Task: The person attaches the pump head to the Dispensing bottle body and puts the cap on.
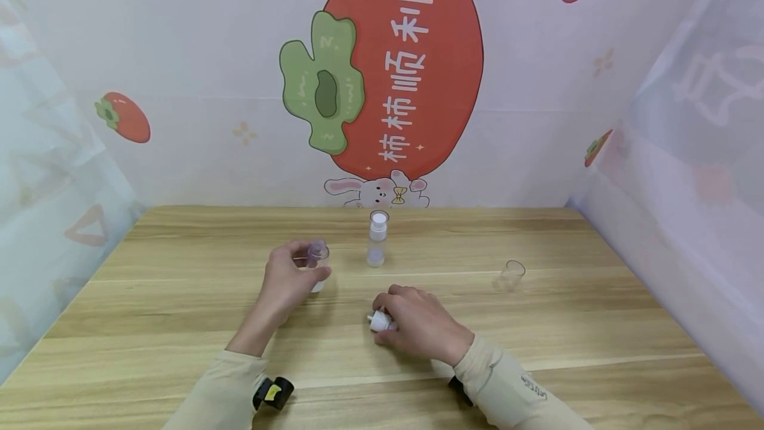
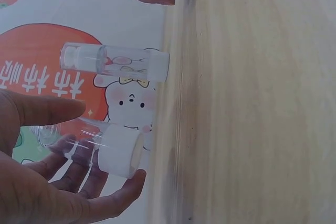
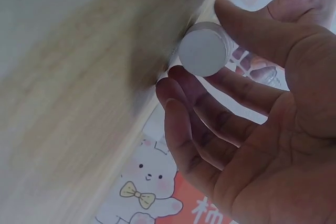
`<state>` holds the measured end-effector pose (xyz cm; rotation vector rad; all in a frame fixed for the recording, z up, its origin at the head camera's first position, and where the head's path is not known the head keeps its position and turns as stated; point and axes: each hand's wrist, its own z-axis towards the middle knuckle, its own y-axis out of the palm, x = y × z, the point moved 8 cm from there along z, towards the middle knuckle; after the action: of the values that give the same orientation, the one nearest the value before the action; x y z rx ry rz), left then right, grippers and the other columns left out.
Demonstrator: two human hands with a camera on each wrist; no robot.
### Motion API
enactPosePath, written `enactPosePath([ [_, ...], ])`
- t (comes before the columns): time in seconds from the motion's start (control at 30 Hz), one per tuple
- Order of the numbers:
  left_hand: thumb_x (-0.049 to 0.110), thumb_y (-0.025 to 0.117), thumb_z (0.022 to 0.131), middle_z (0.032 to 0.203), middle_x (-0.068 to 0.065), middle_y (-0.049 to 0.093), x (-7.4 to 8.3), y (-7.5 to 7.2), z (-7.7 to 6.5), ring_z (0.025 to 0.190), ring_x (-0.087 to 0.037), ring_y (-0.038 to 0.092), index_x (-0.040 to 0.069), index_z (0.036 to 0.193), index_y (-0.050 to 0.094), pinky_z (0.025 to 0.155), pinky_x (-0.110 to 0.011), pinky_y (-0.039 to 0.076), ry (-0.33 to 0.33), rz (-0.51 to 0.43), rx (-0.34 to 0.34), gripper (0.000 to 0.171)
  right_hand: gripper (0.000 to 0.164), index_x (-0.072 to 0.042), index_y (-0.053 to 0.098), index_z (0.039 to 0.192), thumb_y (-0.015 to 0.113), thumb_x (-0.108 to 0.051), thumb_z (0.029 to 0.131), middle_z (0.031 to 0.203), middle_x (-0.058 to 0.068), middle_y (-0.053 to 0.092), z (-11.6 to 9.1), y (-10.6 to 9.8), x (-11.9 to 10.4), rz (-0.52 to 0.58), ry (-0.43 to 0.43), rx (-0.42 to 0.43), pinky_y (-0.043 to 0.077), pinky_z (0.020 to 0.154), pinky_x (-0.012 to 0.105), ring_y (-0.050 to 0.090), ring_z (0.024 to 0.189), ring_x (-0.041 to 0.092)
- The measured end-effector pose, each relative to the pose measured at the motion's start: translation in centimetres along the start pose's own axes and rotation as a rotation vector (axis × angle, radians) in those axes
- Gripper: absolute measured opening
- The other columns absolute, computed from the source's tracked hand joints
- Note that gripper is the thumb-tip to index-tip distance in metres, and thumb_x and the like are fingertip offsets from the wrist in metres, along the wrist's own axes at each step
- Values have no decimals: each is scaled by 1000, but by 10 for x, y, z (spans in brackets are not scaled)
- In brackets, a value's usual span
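My left hand [image 1: 292,277] holds a clear bottle with a white base [image 2: 121,150] upright, its fingers and thumb around the sides. Toward the front middle of the table, my right hand [image 1: 418,320] grips a small pump bottle [image 1: 380,321] lying on its side. Its white nozzle end points left, and the round white end [image 3: 202,53] shows in the right wrist view between thumb and fingers. Most of that bottle's body is hidden by the hand. Between and beyond both hands stands another clear pump bottle [image 1: 377,244] with a white pump and a clear cover.
A small clear cup-like cap [image 1: 512,275] stands on the right side of the wooden table [image 1: 179,324]. Behind the table's far edge rises a wall sheet [image 1: 197,151] printed with persimmons and a rabbit. Similar sheets hang at both sides.
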<state>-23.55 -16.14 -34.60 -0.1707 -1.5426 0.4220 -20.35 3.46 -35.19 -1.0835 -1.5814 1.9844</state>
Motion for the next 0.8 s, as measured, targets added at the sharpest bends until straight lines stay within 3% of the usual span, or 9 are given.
enactPosePath([
  [0.47,-1,76,85,118,-23,63,6,1,-3,112,-35,60,-9,129,58,94,-45,50,28,-4,-15,49,28,-8,73,111,82,-16,86,91,-3,62,-1,-2,1,37,-14,-20,44,63,24,52,73,7],
  [0.8,-1,78,83,111,-22,68,20,8,-8,104,-34,63,-6,122,66,93,-47,48,144,27,-2,42,30,-4,70,122,73,-11,93,98,1,59,1,-12,7,71,-24,-12,47,68,29,53,78,12],
])
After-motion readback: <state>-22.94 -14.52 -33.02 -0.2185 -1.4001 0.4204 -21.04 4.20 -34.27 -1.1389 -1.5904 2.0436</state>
